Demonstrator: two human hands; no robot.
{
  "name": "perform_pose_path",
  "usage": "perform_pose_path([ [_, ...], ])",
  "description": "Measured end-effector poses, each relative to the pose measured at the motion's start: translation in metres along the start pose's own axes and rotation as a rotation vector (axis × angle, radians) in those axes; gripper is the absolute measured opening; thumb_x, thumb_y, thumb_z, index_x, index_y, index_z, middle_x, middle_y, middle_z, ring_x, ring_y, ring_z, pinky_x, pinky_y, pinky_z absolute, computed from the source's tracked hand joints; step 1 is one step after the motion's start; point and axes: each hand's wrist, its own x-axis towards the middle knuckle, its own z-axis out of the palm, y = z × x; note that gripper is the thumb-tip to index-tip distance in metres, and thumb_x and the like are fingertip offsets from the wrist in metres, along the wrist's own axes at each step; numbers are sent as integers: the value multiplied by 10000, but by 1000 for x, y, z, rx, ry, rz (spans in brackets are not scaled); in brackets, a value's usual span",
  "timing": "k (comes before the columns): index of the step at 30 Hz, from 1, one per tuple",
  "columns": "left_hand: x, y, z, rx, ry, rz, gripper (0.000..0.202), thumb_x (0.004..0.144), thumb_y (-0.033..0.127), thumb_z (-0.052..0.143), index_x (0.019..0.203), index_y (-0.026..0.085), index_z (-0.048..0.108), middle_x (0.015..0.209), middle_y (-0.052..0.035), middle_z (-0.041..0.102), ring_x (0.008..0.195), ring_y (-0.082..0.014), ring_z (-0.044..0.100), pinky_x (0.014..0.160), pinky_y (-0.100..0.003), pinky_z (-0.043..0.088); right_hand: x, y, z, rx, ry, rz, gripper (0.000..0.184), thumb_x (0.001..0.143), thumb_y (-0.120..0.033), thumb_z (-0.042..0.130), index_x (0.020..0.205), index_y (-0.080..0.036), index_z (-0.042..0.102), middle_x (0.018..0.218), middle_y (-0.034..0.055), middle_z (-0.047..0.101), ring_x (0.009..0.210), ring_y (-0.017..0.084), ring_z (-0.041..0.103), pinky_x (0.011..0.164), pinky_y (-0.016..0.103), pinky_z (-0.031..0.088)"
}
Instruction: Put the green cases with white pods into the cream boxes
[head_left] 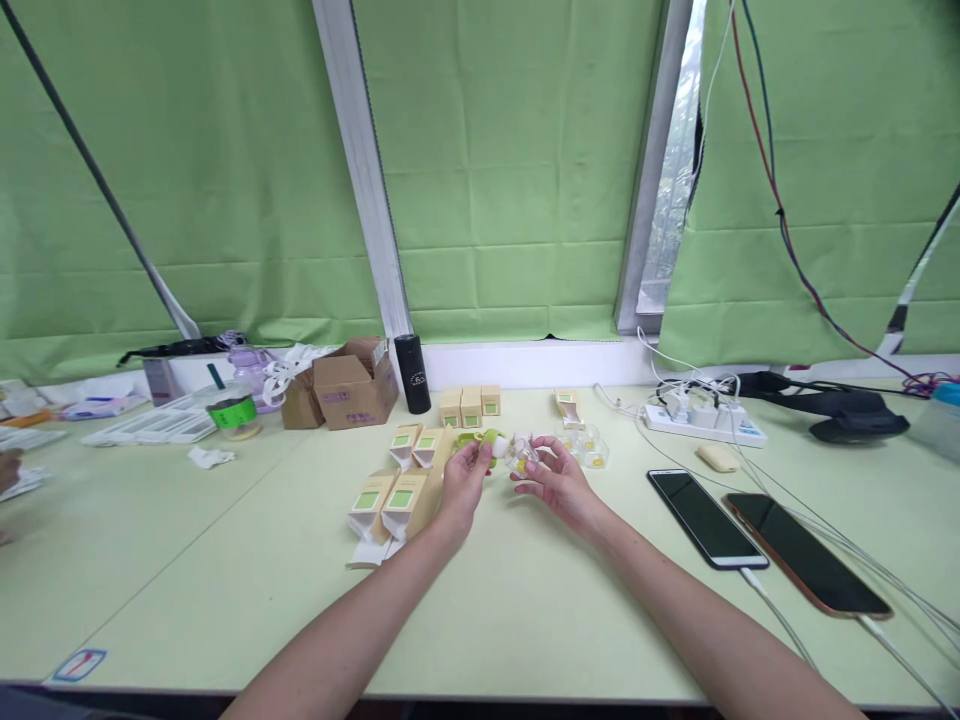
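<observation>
My left hand (466, 475) pinches a small light-green and white piece (493, 442) between thumb and fingers. Just to its right, my right hand (553, 478) has its fingers around a clear plastic piece with a yellow spot (520, 456). The two pieces meet or nearly meet; I cannot tell which. Behind my left fingers shows another green piece (468, 438), partly hidden. More clear plastic pieces with yellow spots (592, 447) lie beyond my right hand. Left of my left hand stand several small kraft boxes with green labels (403, 498), some with flaps open.
More kraft boxes (471, 407) stand at the back, and one (568, 409) sits apart. A black bottle (412, 374) and cardboard box (355, 384) are back left. Two phones (709, 518) on cables lie right, before a power strip (705, 424). A co-worker's hand (9, 470) shows far left.
</observation>
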Motion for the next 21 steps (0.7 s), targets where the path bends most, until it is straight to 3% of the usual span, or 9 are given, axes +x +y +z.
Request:
perform_pose_path([
  [4, -1, 2, 1, 12, -22, -4, 586, 733, 699, 788, 979, 171, 726, 963, -65, 737, 866, -188, 633, 722, -275, 476, -1, -1, 3, -10, -16, -10, 537, 658, -362, 964, 1029, -269, 588, 1035, -5, 683, 816, 202, 756, 731, 355, 608],
  [9, -2, 2, 1, 26, -14, 3, 583, 731, 683, 797, 1000, 170, 731, 979, -72, 745, 871, -195, 641, 721, -281, 487, -3, -2, 3, 3, -53, -6, 555, 640, -339, 970, 1063, -272, 617, 1066, 5, 680, 872, 229, 765, 795, 389, 611],
  [21, -7, 3, 4, -18, -65, 9, 543, 722, 561, 857, 1070, 161, 741, 1114, -107, 761, 1014, -250, 700, 869, -336, 539, 0, 7, -1, -5, -77, -34, 516, 693, -354, 947, 1069, -273, 602, 1064, 14, 685, 848, 235, 776, 837, 441, 615],
])
